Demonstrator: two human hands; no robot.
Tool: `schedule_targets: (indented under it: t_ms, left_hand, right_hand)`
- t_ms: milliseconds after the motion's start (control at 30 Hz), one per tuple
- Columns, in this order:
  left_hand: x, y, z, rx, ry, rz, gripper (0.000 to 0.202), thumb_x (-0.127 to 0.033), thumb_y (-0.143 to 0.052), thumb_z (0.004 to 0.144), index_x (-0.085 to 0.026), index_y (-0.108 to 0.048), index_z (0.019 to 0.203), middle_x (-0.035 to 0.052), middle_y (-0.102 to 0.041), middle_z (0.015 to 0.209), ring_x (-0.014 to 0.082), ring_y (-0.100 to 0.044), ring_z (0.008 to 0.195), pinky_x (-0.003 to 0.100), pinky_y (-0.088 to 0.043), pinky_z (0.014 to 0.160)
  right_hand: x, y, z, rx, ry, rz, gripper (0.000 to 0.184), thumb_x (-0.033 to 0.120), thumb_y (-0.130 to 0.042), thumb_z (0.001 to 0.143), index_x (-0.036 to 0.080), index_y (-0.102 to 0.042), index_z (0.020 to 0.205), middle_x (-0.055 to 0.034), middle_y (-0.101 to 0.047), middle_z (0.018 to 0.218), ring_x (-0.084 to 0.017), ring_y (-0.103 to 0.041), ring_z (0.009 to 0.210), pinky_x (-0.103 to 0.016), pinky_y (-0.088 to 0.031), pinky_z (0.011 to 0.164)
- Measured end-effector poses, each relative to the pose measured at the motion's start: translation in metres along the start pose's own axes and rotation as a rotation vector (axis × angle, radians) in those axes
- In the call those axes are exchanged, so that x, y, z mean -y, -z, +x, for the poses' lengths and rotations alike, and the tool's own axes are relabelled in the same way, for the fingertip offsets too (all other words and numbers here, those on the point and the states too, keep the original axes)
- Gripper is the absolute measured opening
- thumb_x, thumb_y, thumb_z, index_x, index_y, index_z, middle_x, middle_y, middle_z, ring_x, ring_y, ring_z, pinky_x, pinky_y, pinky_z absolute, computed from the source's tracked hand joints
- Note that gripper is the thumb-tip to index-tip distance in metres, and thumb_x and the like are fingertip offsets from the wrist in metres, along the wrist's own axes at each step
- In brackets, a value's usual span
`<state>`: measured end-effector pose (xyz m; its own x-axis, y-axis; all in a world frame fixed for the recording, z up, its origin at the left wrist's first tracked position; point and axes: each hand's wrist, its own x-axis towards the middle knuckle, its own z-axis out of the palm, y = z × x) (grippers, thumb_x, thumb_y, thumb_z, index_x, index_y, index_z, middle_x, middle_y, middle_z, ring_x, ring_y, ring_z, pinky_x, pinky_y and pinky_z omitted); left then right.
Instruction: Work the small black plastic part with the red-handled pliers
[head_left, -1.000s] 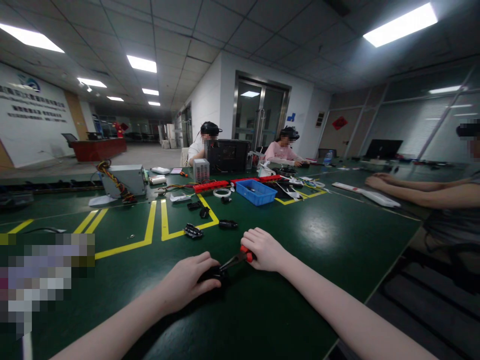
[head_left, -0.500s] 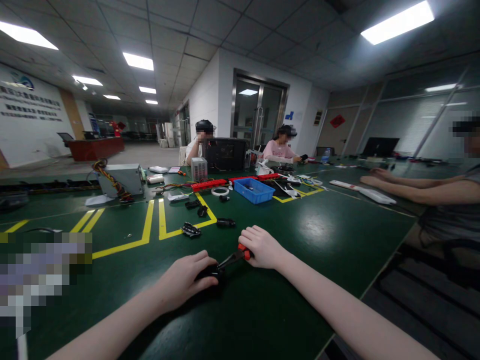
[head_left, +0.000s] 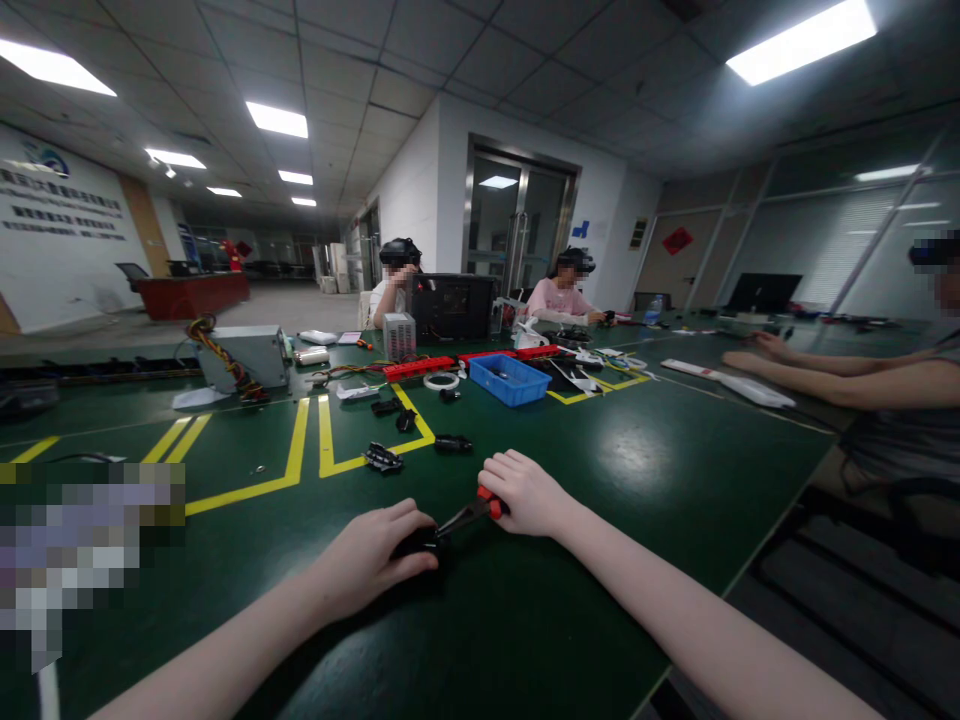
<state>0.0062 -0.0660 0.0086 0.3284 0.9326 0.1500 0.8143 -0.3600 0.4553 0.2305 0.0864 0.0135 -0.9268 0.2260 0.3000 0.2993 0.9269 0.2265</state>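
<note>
My right hand (head_left: 525, 493) is closed round the red handles of a pair of pliers (head_left: 470, 515), whose dark jaws point left toward my other hand. My left hand (head_left: 371, 560) is curled over a small black part (head_left: 417, 543) on the green table (head_left: 660, 470), pressing it down; most of the part is hidden under my fingers. The plier tips meet the part at my left fingertips.
Beyond my hands lie several small black parts (head_left: 384, 459) on yellow floor-style tape lines (head_left: 300, 445), a blue bin (head_left: 510, 380), a red strip (head_left: 420, 369), a power supply with coloured wires (head_left: 240, 360) and a black computer case (head_left: 454, 308). Two people sit at the far side; another person's arms (head_left: 810, 375) rest at right.
Almost nothing: my hands keep the same grip on pliers and part. The view has shifted slightly, and a far person has raised a hand to the head.
</note>
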Motion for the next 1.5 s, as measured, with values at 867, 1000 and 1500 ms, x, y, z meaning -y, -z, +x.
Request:
schedule_targets:
  t_ms: [867,1000,1500]
  left_hand:
    - [-0.001,-0.001,-0.001,-0.05,-0.02,0.04,0.03,-0.04,-0.049,0.092,-0.025,-0.052,0.119,0.0027,-0.057,0.104,0.0185,-0.061,0.087,0.029,-0.046,0.078]
    - [-0.002,-0.001,-0.001,-0.069,-0.008,0.064,0.031,-0.04,-0.049,0.092,-0.025,-0.052,0.119,0.0026,-0.058,0.104,0.0193,-0.06,0.088,0.03,-0.047,0.079]
    - [0.006,-0.007,-0.001,-0.169,0.109,0.213,0.033,-0.045,-0.051,0.09,-0.025,-0.055,0.115,0.0027,-0.063,0.107,0.0232,-0.061,0.087,0.036,-0.047,0.078]
  right_hand:
    - [0.011,0.002,0.003,-0.064,-0.069,0.176,0.017,0.027,-0.061,0.072,0.018,-0.052,0.082,-0.0038,-0.057,0.085,-0.017,-0.048,0.076,-0.028,-0.031,0.068]
    - [0.016,0.004,0.005,-0.046,-0.064,0.187,0.024,0.038,-0.063,0.075,0.018,-0.052,0.081,-0.0034,-0.056,0.084,-0.016,-0.049,0.077,-0.028,-0.032,0.068]
    - [0.032,0.006,0.009,0.026,-0.193,0.13,0.032,0.049,-0.056,0.084,0.018,-0.05,0.081,-0.0051,-0.054,0.085,-0.018,-0.049,0.075,-0.029,-0.034,0.067]
